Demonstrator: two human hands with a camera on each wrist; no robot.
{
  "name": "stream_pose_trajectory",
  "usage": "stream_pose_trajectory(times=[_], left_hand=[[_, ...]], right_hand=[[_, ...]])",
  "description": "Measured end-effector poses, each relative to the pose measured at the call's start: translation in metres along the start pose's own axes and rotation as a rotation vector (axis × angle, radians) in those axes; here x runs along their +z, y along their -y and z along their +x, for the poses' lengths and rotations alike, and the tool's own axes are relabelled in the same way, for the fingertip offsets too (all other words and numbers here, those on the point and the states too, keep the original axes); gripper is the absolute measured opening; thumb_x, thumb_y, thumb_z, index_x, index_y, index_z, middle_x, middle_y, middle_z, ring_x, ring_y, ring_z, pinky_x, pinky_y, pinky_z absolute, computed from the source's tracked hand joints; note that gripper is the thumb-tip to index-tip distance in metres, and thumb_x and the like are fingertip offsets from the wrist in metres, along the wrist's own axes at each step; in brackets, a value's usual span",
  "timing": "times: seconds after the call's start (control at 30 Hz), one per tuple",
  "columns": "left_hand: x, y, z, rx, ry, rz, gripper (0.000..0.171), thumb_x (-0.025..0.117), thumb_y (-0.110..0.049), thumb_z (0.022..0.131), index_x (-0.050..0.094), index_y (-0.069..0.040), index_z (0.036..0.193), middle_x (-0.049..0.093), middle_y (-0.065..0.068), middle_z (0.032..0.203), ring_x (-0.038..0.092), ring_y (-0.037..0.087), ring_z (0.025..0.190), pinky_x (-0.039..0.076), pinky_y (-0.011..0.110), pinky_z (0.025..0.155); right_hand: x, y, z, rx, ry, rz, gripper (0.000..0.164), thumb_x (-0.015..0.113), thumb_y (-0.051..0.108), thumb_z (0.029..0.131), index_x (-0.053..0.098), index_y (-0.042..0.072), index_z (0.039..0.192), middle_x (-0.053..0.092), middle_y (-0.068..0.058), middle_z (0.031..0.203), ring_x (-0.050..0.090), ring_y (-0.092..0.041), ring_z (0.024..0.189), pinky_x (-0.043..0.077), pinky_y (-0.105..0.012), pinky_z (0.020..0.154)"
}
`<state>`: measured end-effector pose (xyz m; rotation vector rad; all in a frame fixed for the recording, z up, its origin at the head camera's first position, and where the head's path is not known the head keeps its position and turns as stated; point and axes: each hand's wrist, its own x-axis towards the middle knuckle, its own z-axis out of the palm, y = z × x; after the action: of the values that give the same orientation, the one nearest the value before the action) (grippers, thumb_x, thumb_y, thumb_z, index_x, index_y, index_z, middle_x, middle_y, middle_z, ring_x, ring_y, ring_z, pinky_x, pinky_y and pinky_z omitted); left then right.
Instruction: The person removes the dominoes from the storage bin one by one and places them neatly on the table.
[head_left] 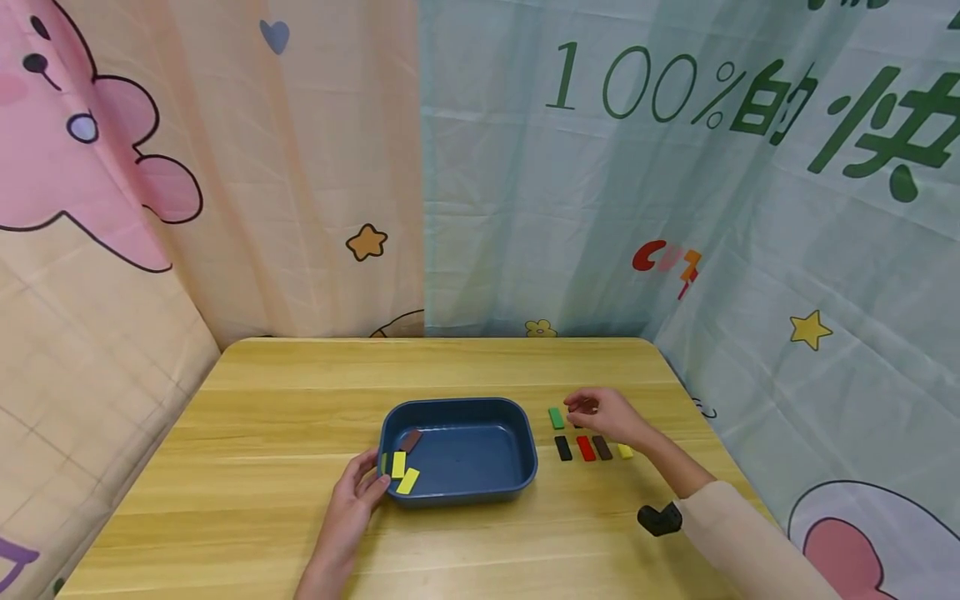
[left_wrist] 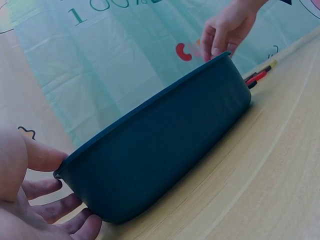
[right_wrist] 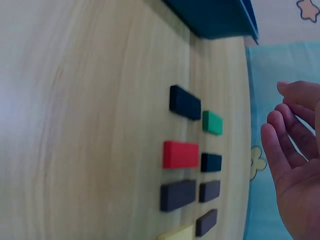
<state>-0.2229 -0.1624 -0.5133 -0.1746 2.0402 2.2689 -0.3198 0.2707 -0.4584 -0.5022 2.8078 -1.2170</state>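
A dark blue plastic bin (head_left: 480, 497) stands on the table. My left hand (head_left: 356, 492) grips its left end, thumb at the rim and fingers against the outer wall. Inside lie a brown block (head_left: 411, 440), a yellow block (head_left: 399, 464), a second yellow block (head_left: 407, 481) and a sliver of green. My right hand (head_left: 609, 414) hovers over two rows of blocks, fingers loosely bent, nothing visible between them. The near row has a black block (right_wrist: 185, 102), a red block (right_wrist: 180, 154), a dark brown block (right_wrist: 178, 195) and a yellow block (right_wrist: 177, 234). A green block (right_wrist: 212, 123) starts the far row.
Behind the green block's place come a black block (right_wrist: 211, 162) and two dark blocks, partly covered by my right hand in the head view. A black object (head_left: 660, 520) shows beside the right sleeve. Printed curtains (head_left: 480, 167) hang behind the wooden table (head_left: 300, 417).
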Motion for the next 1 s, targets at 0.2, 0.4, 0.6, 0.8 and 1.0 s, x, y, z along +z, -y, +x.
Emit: stream_pose_trajectory(times=[0.2,0.4,0.6,0.8,1.0], left_hand=[[0.001,-0.001,0.0,0.01,0.003,-0.001,0.053,0.052,-0.001,0.106,0.035,0.002,0.155,0.034,0.026,0.158,0.039,0.043,0.143,0.049,0.019,0.095],[0.001,-0.001,-0.002,0.004,-0.006,-0.011,0.052,0.053,0.001,0.105,0.036,0.002,0.154,0.036,0.026,0.157,0.04,0.041,0.142,0.048,0.017,0.092],[0.0,-0.002,-0.001,-0.007,-0.002,-0.014,0.053,0.053,-0.002,0.106,0.034,0.001,0.156,0.035,0.026,0.158,0.039,0.042,0.143,0.048,0.019,0.093],[-0.001,-0.001,0.0,-0.009,-0.001,-0.009,0.053,0.054,-0.002,0.106,0.034,0.001,0.155,0.035,0.026,0.158,0.039,0.042,0.143,0.048,0.018,0.093],[-0.001,0.0,-0.001,-0.006,-0.001,-0.009,0.053,0.054,-0.001,0.105,0.036,0.002,0.154,0.036,0.026,0.157,0.04,0.041,0.142,0.049,0.019,0.093]], right_hand=[[0.005,0.02,0.014,-0.089,0.049,-0.042,0.019,0.074,0.009,0.096,0.073,0.001,0.113,0.071,-0.006,0.101,0.068,-0.023,0.092,0.059,-0.03,0.073],[0.009,0.032,0.028,-0.141,0.066,-0.063,0.019,0.076,0.011,0.095,0.074,0.004,0.112,0.071,0.0,0.099,0.068,-0.019,0.091,0.059,-0.03,0.077],[0.014,0.042,0.037,-0.173,0.099,-0.047,0.021,0.076,0.011,0.095,0.073,0.001,0.113,0.072,-0.003,0.1,0.069,-0.019,0.091,0.059,-0.033,0.079],[0.023,0.054,0.046,-0.167,0.151,-0.033,0.022,0.075,0.008,0.095,0.072,0.001,0.116,0.072,-0.009,0.105,0.068,-0.018,0.093,0.059,-0.035,0.084],[0.035,0.069,0.057,-0.192,0.197,-0.065,0.024,0.075,0.009,0.096,0.072,-0.001,0.117,0.072,-0.009,0.106,0.067,-0.016,0.093,0.059,-0.031,0.083]])
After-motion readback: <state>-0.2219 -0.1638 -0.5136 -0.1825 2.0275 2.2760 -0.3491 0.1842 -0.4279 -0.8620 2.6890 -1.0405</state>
